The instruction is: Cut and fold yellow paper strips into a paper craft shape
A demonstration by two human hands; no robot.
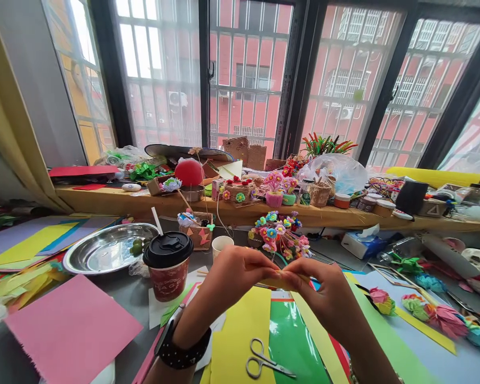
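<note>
My left hand and my right hand meet fingertip to fingertip above the middle of the table. Both pinch a small strip of yellow paper, mostly hidden by the fingers. Below them lie yellow paper sheets and a glossy green sheet. Small metal scissors rest across the yellow and green sheets, touched by neither hand.
A lidded cup with a straw stands left of my left wrist, near a steel plate and pink paper. Paper flowers lie at right. Behind are a white paper cup and a flower bunch.
</note>
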